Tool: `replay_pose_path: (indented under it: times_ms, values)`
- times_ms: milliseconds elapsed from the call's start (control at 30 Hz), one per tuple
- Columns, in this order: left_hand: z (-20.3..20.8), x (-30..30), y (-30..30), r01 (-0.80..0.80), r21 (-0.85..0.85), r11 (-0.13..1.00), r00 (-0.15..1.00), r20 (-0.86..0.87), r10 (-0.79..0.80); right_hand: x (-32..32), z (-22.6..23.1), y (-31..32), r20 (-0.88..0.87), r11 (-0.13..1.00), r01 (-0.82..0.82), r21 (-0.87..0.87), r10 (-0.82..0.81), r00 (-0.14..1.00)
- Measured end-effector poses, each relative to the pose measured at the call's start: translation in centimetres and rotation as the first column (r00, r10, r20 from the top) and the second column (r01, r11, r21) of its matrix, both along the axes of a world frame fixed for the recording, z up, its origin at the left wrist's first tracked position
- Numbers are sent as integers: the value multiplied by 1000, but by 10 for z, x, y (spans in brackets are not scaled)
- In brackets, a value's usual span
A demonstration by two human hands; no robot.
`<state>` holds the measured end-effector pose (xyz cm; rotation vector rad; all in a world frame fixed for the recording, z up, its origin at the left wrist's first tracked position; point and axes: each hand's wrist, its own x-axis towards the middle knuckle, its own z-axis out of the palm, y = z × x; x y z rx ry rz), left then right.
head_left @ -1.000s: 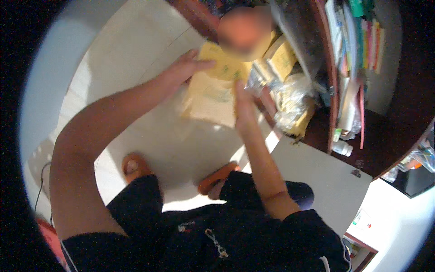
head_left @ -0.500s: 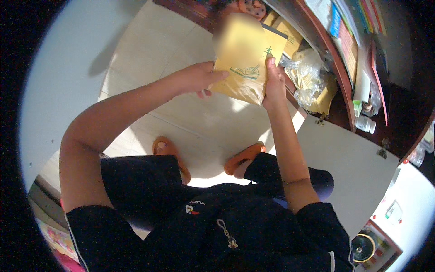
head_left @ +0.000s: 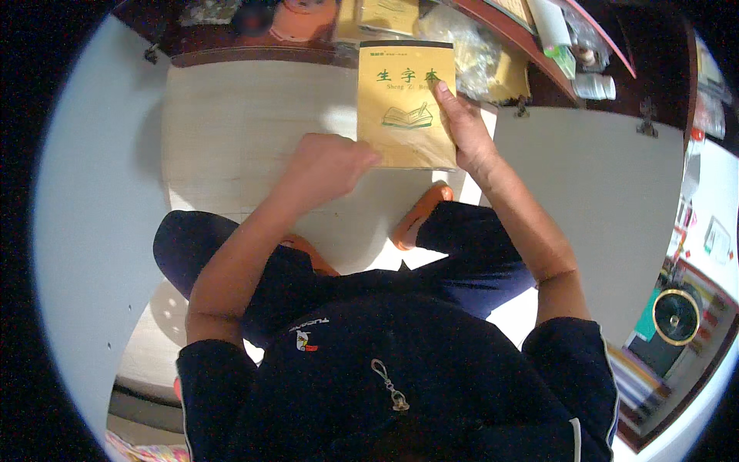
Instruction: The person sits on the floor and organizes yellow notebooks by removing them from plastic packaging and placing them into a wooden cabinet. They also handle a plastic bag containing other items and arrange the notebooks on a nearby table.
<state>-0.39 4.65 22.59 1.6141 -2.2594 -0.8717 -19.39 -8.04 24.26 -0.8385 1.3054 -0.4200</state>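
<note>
A yellow exercise book (head_left: 408, 138) with a dark top edge, green lettering and a green drawing of an open book is held up in front of me. Its lower part shines like clear plastic wrap. My right hand (head_left: 468, 132) grips the right edge, the thumb lying on the cover and the other fingers hidden behind. At the lower left corner my left hand (head_left: 331, 168) is closed, thumb and finger pinching the corner; its other fingers are curled in.
An open cabinet ahead holds more yellow books (head_left: 389, 17), crumpled clear plastic bags (head_left: 462, 46) and an orange object (head_left: 304, 19). A white bottle (head_left: 594, 86) lies on the shelf at right. White cabinet doors (head_left: 585, 169) stand open. Orange slippers (head_left: 423, 215) are on my feet.
The book has turned upright and faces me squarely. My left hand has slid down to its lower left corner. My view has shifted, and my left knee spreads wider.
</note>
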Motion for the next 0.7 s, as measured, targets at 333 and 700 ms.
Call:
replay_pose_path:
  times_ms: [333,700]
  values:
    - [1,-39,29,56,-453,890,893,-375,-248,-34,-11,31,257,932,170,321,-259,931]
    - [-36,-40,53,300,207,931,813,-566,-137,-35,-9,24,118,998,19,-60,-12,993]
